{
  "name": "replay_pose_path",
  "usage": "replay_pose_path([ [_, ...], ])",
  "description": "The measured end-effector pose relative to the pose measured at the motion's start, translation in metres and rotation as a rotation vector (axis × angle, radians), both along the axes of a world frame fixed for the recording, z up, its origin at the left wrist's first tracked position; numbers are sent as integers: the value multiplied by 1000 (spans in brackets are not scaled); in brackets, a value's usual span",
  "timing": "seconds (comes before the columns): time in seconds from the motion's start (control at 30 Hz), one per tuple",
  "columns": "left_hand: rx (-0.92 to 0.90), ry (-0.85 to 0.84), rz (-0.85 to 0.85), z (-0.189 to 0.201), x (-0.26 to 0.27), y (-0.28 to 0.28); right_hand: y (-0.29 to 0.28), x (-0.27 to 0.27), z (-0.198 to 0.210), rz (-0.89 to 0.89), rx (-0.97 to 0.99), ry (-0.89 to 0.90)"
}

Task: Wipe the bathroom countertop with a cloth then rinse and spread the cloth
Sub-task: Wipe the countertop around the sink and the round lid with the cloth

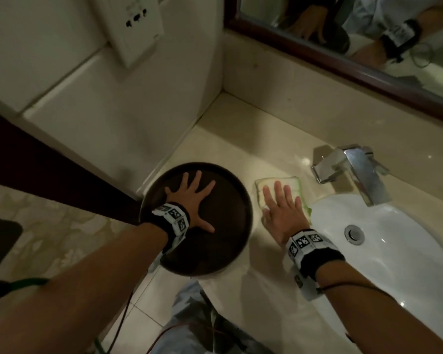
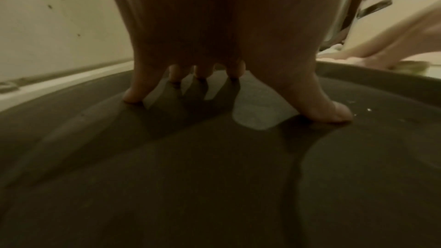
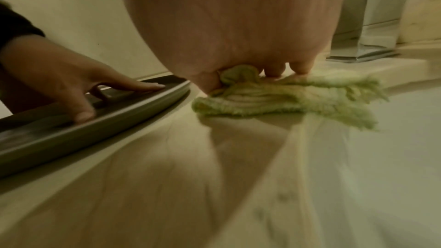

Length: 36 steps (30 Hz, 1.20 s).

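A folded pale green and white cloth (image 1: pixel 279 183) (image 3: pixel 286 99) lies on the beige countertop (image 1: pixel 266 139) between a dark round tray (image 1: pixel 228 241) and the white sink (image 1: pixel 394 251). My right hand (image 1: pixel 281 205) (image 3: pixel 238 25) presses flat on the cloth with straight fingers; the thumb side bunches a fold. My left hand (image 1: pixel 192 198) (image 2: pixel 214 25) lies spread, palm down, inside the tray (image 2: pixel 214 176), fingertips touching its floor. The left hand (image 3: pixel 71 74) also shows beside the cloth in the right wrist view.
A chrome faucet (image 1: pixel 353 169) stands just right of the cloth, behind the basin with its drain (image 1: pixel 353 233). A wall with a socket plate (image 1: pixel 136 24) closes the left side. A dark-framed mirror (image 1: pixel 368 47) runs along the back. The tray overhangs the counter's front edge.
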State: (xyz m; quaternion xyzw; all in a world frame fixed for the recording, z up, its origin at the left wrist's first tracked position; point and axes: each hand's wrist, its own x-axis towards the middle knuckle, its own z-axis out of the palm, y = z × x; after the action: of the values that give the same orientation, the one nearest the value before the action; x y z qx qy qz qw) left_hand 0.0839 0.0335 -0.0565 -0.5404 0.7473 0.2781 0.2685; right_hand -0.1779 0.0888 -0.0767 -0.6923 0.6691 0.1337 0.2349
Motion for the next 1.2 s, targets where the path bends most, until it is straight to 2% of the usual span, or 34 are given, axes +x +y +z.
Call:
replay_pose_path([
  [0.13, 16, 19, -33, -2, 2, 16, -40, 18, 5, 94, 41, 25],
  [0.27, 11, 12, 17, -3, 12, 23, -80, 50, 5, 228, 58, 20],
  [0.43, 16, -3, -25, -3, 23, 29, -99, 47, 7, 324, 45, 31],
  [0.63, 19, -13, -5, -1, 19, 28, -63, 23, 1, 284, -18, 25],
  [0.87, 31, 2, -1, 0, 19, 28, 3, -43, -4, 105, -20, 25],
  [1.03, 36, 5, -7, -1, 20, 27, -6, -30, 5, 17, 65, -42],
  [1.2, 38, 8, -14, -2, 20, 27, -49, -3, 7, 138, 97, -19],
])
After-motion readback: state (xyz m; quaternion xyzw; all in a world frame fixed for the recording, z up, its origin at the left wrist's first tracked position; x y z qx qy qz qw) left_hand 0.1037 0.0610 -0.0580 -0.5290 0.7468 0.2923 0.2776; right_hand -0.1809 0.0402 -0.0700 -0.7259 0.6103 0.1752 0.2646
